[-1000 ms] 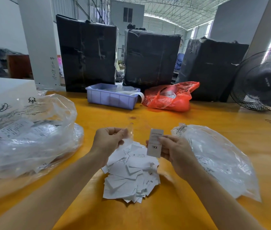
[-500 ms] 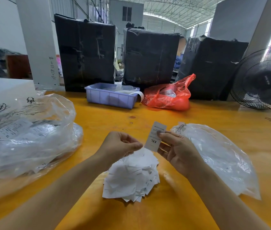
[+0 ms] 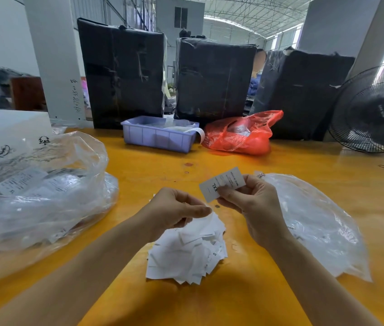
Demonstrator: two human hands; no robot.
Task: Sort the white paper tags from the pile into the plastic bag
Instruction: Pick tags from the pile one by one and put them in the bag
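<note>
Head view: person's two bare arms reached over a yellow table (image 3: pixel 280 165), seen from above.
Change: right hand (image 3: pixel 254 205) had tipped its tag (image 3: pixel 221 184) from upright to slanted within the last second, and drifted a little toward the bag (image 3: pixel 315 220); left hand (image 3: pixel 174 211) had dropped from above the pile (image 3: pixel 191 250) onto its top.
Meaning: one tag looked read and ready to go in the bag, with another about to be lifted; most of the sorting seemed undone.
Right fingers: thumb and forefinger pinched the tag by one end, other fingers curled beneath.
Left fingers: curled, tips pinching a tag (image 3: pixel 206 218) at the pile's top.
Tag look: small white card, printed lines and "XXL", flat and stiff.
Pile: loose white heap between the wrists, one tag showing "S".
Bag: clear, crumpled, lying just right of the right hand, a few tags faintly inside.
</note>
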